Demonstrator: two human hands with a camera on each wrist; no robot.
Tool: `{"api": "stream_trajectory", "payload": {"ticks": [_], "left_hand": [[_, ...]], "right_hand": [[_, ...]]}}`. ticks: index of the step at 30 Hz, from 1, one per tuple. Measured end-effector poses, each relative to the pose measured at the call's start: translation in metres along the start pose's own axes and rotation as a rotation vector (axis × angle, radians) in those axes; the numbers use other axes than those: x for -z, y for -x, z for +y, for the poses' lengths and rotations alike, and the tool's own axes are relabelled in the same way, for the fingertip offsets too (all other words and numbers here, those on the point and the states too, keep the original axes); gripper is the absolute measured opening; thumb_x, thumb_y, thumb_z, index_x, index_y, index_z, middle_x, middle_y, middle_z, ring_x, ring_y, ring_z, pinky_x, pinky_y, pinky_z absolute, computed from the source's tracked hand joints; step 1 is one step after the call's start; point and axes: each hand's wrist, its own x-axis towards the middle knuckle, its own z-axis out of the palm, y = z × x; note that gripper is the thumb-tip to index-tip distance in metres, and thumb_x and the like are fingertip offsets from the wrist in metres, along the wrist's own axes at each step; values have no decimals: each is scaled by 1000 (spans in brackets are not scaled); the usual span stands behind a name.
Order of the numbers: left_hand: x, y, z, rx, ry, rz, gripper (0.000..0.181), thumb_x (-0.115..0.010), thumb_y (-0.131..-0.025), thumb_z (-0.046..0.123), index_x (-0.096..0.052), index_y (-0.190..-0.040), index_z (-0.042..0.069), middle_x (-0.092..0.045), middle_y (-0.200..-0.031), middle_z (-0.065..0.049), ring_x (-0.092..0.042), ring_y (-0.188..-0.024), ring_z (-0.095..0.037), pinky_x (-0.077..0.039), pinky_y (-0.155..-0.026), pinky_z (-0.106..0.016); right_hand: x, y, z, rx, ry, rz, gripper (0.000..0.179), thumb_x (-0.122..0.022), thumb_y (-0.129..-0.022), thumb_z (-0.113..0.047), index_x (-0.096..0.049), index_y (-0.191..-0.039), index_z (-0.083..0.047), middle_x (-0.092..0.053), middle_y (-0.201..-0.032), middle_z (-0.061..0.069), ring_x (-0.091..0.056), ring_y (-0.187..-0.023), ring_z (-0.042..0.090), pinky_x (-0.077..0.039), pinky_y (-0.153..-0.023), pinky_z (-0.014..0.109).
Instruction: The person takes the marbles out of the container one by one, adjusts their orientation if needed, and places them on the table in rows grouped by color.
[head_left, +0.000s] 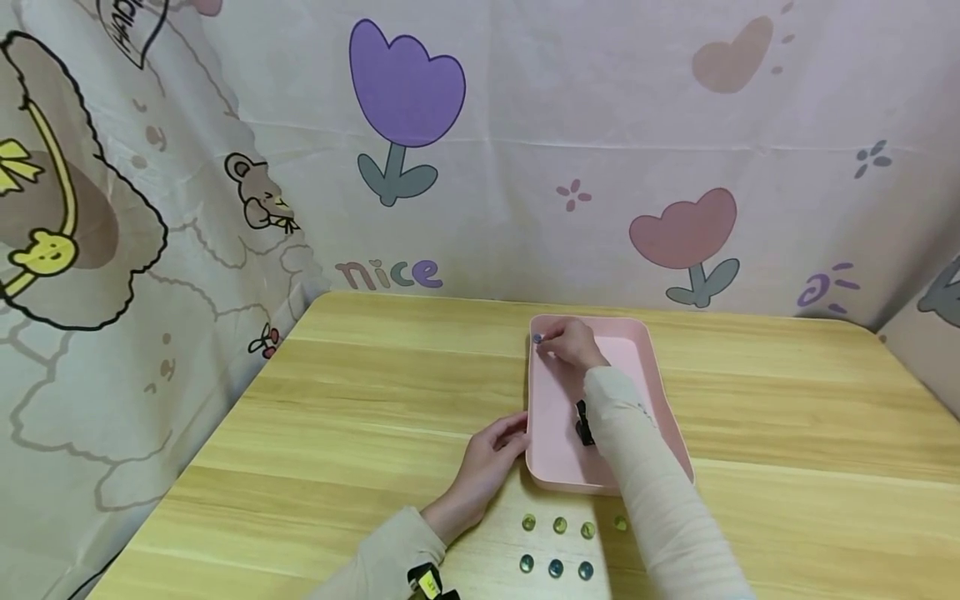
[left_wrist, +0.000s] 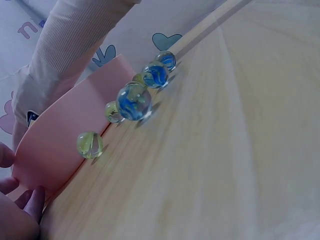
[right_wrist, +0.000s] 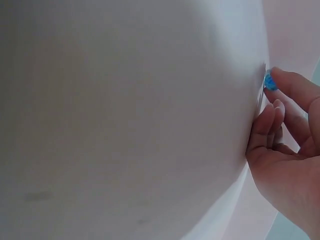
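Observation:
My right hand (head_left: 573, 343) is inside the pink tray (head_left: 553, 400), at its far left corner. Between thumb and forefinger it pinches a blue marble (right_wrist: 270, 80), held close to the tray wall. The left hand (head_left: 483, 467) rests its fingers against the outside of the tray's left wall; in the left wrist view the fingertips (left_wrist: 36, 200) touch the pink side low down. On the table before the tray's near edge lie two rows of glass marbles: several yellow-green marbles (head_left: 560, 525) closer to the tray, and three blue marbles (head_left: 556, 568) nearer me.
The wood-grain table (head_left: 375, 375) extends to both sides of the tray. A printed cloth (head_left: 510, 225) hangs behind it and along the left. A black wrist mount (head_left: 582, 423) shows beside the right sleeve, over the tray. Another black mount (head_left: 431, 582) sits on the left sleeve.

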Motion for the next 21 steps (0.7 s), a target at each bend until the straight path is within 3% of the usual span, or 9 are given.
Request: {"api": "stream_trajectory", "payload": {"ticks": [9, 16, 21], "left_hand": [[-1, 0, -3, 7, 0, -7, 41, -60, -94, 10, -54, -132, -5, -60, -123, -17, -57, -111, -27, -49, -94, -30], [-2, 0, -2, 19, -4, -5, 40, -60, -94, 11, -55, -132, -4, -61, -121, -15, -57, -111, -25, -49, -93, -26], [-1, 0, 0, 10, -7, 7, 41, -61, -94, 11, -55, -131, -4, -61, -122, -16, -57, -112, -26, -49, -94, -28]], "right_hand": [[2, 5, 3, 29, -97, -17, 18, -67, -89, -8, -71, -101, 4, -70, -92, 14, -60, -74, 18, -47, -61, 21], [10, 4, -2, 55, -118, -38, 23, -63, -92, -8, -68, -109, 7, -68, -101, 20, -63, -88, 28, -52, -80, 32], [16, 4, -7, 67, -153, -64, 27, -63, -93, -8, -64, -112, 10, -65, -106, 23, -62, -93, 34, -55, -83, 38]]}}
